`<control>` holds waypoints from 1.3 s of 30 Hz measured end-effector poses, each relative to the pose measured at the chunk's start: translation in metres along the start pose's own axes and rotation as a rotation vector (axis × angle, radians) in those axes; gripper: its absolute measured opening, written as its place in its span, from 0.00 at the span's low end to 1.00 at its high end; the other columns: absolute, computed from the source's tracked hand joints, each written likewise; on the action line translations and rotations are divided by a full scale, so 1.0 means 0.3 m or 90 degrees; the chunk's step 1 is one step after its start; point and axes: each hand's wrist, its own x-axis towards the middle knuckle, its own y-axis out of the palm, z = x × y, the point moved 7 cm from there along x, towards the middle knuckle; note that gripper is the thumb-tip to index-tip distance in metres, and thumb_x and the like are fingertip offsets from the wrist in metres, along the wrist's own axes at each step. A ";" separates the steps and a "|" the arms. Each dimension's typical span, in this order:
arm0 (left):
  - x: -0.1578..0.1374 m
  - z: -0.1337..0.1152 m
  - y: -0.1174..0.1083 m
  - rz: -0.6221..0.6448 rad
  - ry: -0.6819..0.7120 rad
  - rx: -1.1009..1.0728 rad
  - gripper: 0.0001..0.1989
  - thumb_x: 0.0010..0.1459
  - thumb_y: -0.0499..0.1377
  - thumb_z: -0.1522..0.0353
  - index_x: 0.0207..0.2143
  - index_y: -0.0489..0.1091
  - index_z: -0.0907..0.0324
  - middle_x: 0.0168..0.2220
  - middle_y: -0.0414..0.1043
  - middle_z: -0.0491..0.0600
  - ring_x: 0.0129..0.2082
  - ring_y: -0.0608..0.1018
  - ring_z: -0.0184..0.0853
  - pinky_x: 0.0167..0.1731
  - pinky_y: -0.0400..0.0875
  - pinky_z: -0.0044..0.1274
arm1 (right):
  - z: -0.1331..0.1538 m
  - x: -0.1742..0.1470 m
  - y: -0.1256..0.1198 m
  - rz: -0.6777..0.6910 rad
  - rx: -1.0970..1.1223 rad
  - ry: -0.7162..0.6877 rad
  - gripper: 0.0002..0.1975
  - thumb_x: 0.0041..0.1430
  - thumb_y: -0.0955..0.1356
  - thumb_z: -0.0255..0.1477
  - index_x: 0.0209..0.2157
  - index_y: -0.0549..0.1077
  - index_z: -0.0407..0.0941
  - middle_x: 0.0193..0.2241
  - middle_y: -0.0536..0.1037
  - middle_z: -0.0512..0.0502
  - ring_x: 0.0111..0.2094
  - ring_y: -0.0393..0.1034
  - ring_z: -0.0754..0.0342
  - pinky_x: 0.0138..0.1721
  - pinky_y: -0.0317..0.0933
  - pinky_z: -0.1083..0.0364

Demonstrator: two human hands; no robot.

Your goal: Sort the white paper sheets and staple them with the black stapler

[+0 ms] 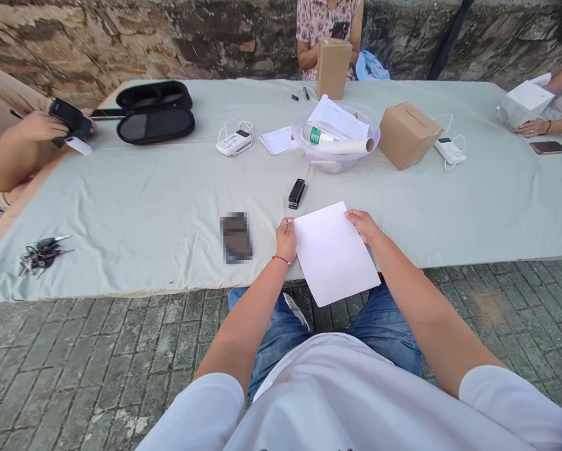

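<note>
A blank white sheet of paper (336, 257) is held between my two hands, its near part reaching past the table's front edge over my lap. My left hand (286, 239) pinches the paper's far left corner. At the far right corner, my right hand (362, 225) is closed on the same paper. Just beyond the sheet lies a black stapler (296, 193) on the cloth. Left of my left hand rests a dark, pixelated flat object (236, 238); its kind cannot be made out.
A plastic basin (335, 164) with papers and a bottle stands mid-table, beside a cardboard box (408, 136). Another box (333, 69) is behind it. Keys (41, 257), a black case (156, 122) and a white corded device (235, 143) are leftward. People sit left, right and opposite.
</note>
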 end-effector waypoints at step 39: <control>0.005 0.003 -0.027 0.125 -0.117 -0.267 0.12 0.52 0.65 0.61 0.32 0.69 0.58 0.32 0.73 0.47 0.32 0.76 0.31 0.36 0.71 0.25 | -0.034 -0.160 -0.024 -0.002 -0.046 -0.022 0.14 0.53 0.70 0.42 0.36 0.75 0.47 0.30 0.78 0.49 0.36 0.71 0.49 0.40 0.65 0.51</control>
